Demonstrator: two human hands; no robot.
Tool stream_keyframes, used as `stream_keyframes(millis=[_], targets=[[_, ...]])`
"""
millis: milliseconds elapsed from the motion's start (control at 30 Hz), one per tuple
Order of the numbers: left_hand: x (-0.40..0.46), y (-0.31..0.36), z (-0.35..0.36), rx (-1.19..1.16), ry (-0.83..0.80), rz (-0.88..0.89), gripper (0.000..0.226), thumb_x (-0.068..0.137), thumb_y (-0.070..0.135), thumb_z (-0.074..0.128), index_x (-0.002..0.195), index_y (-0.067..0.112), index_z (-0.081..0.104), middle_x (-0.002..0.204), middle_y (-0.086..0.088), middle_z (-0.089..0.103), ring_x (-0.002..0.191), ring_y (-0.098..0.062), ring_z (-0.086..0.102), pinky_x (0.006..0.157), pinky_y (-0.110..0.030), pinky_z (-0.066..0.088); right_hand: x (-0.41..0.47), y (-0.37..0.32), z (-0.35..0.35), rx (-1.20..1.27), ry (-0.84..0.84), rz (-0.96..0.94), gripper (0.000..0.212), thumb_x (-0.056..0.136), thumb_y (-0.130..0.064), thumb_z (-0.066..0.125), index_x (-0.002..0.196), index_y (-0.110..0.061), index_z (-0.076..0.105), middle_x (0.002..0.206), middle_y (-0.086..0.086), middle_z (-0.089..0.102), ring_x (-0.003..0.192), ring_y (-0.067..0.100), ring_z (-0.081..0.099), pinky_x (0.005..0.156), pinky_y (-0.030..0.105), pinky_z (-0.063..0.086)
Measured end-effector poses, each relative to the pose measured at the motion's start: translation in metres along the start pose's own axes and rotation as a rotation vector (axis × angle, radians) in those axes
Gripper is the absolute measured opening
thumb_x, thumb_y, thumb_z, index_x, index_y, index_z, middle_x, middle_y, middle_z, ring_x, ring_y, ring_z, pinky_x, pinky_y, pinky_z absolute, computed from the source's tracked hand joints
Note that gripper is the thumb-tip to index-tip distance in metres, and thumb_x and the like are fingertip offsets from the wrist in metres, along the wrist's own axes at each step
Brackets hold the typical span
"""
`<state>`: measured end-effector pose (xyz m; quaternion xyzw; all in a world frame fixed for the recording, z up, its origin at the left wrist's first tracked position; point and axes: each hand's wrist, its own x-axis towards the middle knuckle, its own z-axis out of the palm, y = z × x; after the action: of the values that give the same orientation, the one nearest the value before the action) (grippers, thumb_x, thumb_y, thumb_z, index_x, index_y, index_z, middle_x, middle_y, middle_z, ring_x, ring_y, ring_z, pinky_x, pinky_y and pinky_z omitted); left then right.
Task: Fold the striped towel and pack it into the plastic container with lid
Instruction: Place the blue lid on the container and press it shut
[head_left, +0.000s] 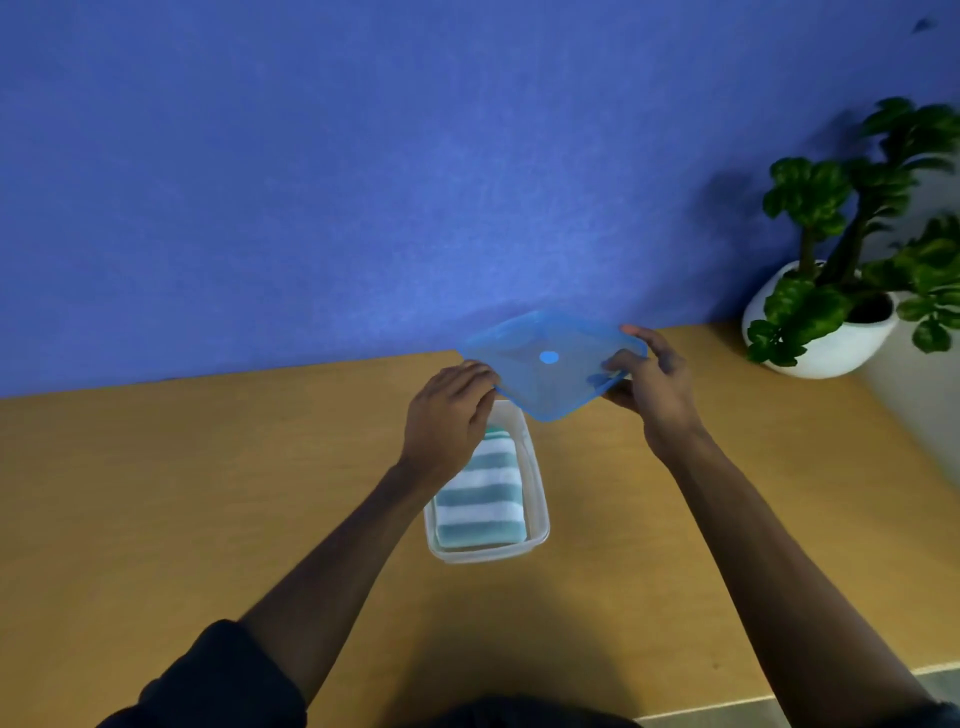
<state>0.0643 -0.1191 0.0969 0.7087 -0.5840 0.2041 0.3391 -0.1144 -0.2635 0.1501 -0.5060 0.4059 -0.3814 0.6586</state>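
Two hands (448, 410) (655, 391) – one lid (550, 364), one towel (480, 493), one container (540, 512).

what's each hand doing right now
Left hand: closed on the left edge of the lid.
Right hand: closed on the lid's right edge.

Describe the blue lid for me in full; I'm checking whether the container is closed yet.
The blue lid is a translucent plastic rectangle with rounded corners, a raised rim and a solid blue dot at its centre. It is not on the container: it is held in the air above and beyond the container's far end, turned diagonally. The left hand pinches its left edge and the right hand grips its right corner. Nothing else touches it.
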Motion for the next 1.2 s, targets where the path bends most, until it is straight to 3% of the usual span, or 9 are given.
stream_keyframes(millis=[200, 267, 400, 533, 600, 733, 867, 1067, 1200], targets=[[-0.007, 0.002, -0.015, -0.343, 0.039, -0.249, 0.021, 0.097, 0.023, 0.050, 0.115, 0.020, 0.061, 0.105, 0.006, 0.071, 0.092, -0.008, 0.067, 0.078, -0.023, 0.052, -0.014, -0.002, 0.002, -0.087, -0.028, -0.038, 0.030, 0.092, -0.049, 0.053, 0.098, -0.023, 0.067, 0.083, 0.000, 0.065, 0.071, 0.013, 0.064, 0.058, 0.028, 0.052], [-0.008, 0.002, -0.018, -0.561, 0.028, -0.395, 0.023, 0.097, 0.020, 0.051, 0.117, 0.018, 0.062, 0.104, 0.008, 0.072, 0.095, -0.006, 0.068, 0.081, -0.022, 0.053, -0.017, 0.004, 0.004, -0.183, -0.050, -0.080, 0.026, 0.096, -0.045, 0.049, 0.096, -0.027, 0.067, 0.096, -0.004, 0.064, 0.085, 0.012, 0.059, 0.067, 0.029, 0.048], [-0.013, 0.003, -0.022, -0.750, 0.049, -0.567, 0.022, 0.095, 0.014, 0.051, 0.111, 0.012, 0.066, 0.099, 0.003, 0.073, 0.089, -0.005, 0.068, 0.082, -0.022, 0.053, -0.021, 0.023, 0.003, -0.288, -0.120, -0.121, 0.034, 0.096, -0.020, 0.055, 0.130, -0.019, 0.059, 0.132, 0.003, 0.056, 0.115, 0.012, 0.056, 0.097, 0.030, 0.046], [-0.016, -0.003, -0.027, -0.863, 0.044, -0.724, 0.018, 0.095, 0.008, 0.052, 0.101, 0.006, 0.068, 0.082, -0.006, 0.068, 0.078, -0.014, 0.061, 0.083, -0.040, 0.053, -0.028, 0.036, 0.002, -0.282, -0.291, -0.183, 0.042, 0.095, -0.008, 0.056, 0.136, -0.019, 0.054, 0.120, 0.000, 0.067, 0.096, -0.003, 0.061, 0.082, 0.009, 0.048], [-0.019, -0.005, -0.027, -0.933, 0.017, -0.807, 0.017, 0.095, 0.007, 0.052, 0.099, 0.008, 0.069, 0.077, -0.004, 0.066, 0.077, -0.018, 0.059, 0.082, -0.044, 0.054, -0.029, 0.045, 0.001, -0.282, -0.318, -0.202, 0.046, 0.094, -0.005, 0.058, 0.137, -0.020, 0.053, 0.109, -0.002, 0.070, 0.093, -0.001, 0.063, 0.082, 0.012, 0.050], [-0.028, -0.007, -0.023, -1.000, 0.006, -1.025, 0.031, 0.091, 0.003, 0.058, 0.122, 0.008, 0.061, 0.063, 0.011, 0.067, 0.062, -0.002, 0.062, 0.065, -0.026, 0.060, -0.027, 0.068, 0.000, -0.283, -0.270, -0.159, 0.050, 0.092, -0.005, 0.061, 0.139, -0.016, 0.049, 0.102, 0.002, 0.069, 0.080, -0.002, 0.064, 0.072, 0.013, 0.053], [-0.043, -0.006, -0.016, -0.944, -0.009, -1.126, 0.037, 0.089, -0.002, 0.059, 0.125, 0.006, 0.054, 0.068, -0.006, 0.064, 0.049, -0.003, 0.059, 0.056, -0.026, 0.055, -0.032, 0.097, -0.001, -0.282, -0.181, -0.115, 0.045, 0.090, -0.009, 0.064, 0.134, -0.012, 0.056, 0.092, 0.001, 0.067, 0.076, 0.010, 0.062, 0.072, 0.029, 0.056], [-0.079, 0.007, -0.009, -0.399, -0.140, -0.878, 0.039, 0.091, 0.009, 0.056, 0.130, 0.005, 0.055, 0.102, -0.008, 0.064, 0.087, -0.024, 0.060, 0.085, -0.033, 0.048, -0.048, 0.133, -0.002, -0.487, -0.083, -0.080, 0.041, 0.087, -0.025, 0.069, 0.127, -0.015, 0.064, 0.094, -0.001, 0.073, 0.065, 0.010, 0.063, 0.062, 0.016, 0.051], [-0.089, 0.008, -0.004, -0.222, -0.252, -0.885, 0.045, 0.090, 0.018, 0.058, 0.134, 0.010, 0.052, 0.148, -0.011, 0.034, 0.139, -0.029, 0.024, 0.111, -0.043, 0.028, -0.055, 0.143, 0.000, -0.535, -0.054, -0.064, 0.042, 0.086, -0.027, 0.071, 0.122, -0.007, 0.066, 0.106, 0.007, 0.074, 0.081, 0.015, 0.071, 0.073, 0.033, 0.058]])
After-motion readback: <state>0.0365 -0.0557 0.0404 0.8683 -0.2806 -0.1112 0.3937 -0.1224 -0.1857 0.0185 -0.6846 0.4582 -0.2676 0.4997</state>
